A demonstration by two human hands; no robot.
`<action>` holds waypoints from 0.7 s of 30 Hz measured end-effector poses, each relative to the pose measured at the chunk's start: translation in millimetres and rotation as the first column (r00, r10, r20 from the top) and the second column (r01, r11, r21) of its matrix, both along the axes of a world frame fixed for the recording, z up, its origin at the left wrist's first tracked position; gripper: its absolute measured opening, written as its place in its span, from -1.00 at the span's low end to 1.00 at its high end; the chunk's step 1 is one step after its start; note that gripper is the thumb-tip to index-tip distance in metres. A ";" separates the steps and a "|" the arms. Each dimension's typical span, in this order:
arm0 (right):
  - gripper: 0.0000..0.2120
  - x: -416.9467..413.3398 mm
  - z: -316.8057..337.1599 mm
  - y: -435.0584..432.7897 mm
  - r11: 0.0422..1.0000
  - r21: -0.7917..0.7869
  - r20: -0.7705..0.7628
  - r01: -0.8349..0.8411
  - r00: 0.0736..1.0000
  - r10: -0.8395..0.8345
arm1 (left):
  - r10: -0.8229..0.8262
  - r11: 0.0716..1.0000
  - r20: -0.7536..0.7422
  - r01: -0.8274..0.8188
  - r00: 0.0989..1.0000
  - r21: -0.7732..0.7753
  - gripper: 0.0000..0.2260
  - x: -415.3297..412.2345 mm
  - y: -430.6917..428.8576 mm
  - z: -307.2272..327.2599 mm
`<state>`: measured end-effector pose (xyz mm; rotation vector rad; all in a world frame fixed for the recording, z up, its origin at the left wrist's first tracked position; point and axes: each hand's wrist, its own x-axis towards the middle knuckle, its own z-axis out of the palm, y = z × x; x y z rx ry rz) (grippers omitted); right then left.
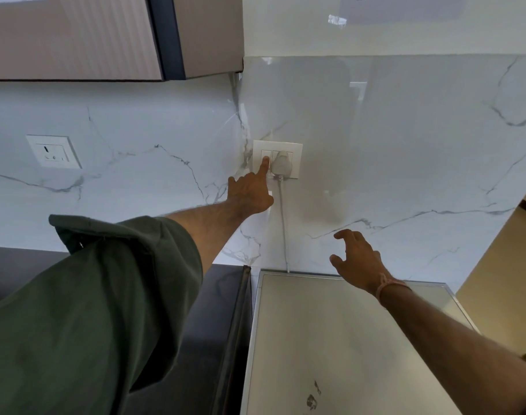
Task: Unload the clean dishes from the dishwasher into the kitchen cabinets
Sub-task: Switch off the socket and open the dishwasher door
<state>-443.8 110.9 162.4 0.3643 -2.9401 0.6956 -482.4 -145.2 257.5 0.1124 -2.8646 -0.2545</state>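
No dishes are in view. My left hand (251, 191) reaches to the white switch plate (297, 145) on the marble wall, its straight index finger pressing the left switch. A grey plug (281, 164) sits in the socket beside that finger, and its white cord (283, 223) drops behind the silver top of the dishwasher (330, 339). My right hand (357, 259) hovers above the back edge of that top, fingers loosely spread and holding nothing.
A black counter (214, 310) adjoins the appliance on the left. An upper cabinet (76, 37) hangs at the top left, above a second wall socket (53, 151). A taped paper note (399, 7) is on the wall at the top right.
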 end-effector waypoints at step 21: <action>-0.53 174.2 -7.5 84.1 0.998 -0.004 -0.006 -0.070 0.998 0.070 | 0.056 0.997 0.074 -0.059 0.996 0.048 -0.16 203.7 95.3 -45.6</action>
